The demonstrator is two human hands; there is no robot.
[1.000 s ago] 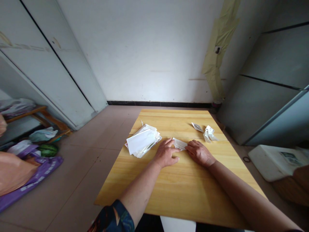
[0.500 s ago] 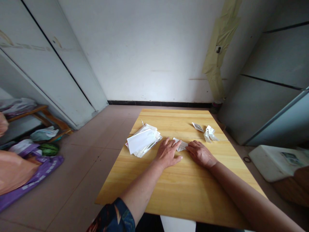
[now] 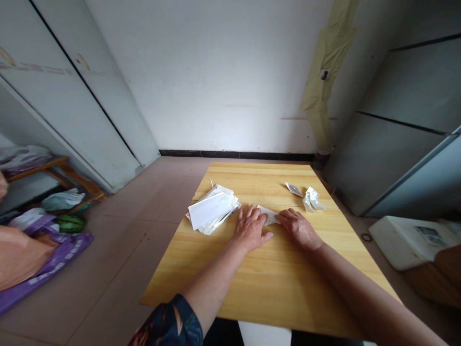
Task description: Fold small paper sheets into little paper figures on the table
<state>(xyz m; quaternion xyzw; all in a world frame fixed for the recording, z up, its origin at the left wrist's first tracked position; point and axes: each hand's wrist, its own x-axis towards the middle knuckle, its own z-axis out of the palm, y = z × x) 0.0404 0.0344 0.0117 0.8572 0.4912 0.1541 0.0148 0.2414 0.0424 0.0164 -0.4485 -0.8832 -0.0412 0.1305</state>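
At mid-table, the left hand (image 3: 250,228), fingers spread, and the right hand (image 3: 298,229), fingers together, press a white paper slip (image 3: 268,215) flat — a stack of white envelopes (image 3: 212,210) lies just left, crumpled paper scraps (image 3: 311,199) further up right.

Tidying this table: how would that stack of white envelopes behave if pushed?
The stack of white envelopes looks light, being thin paper. Its pieces lie fanned unevenly, so a push would probably slide them apart, likely easily on the smooth wooden tabletop.
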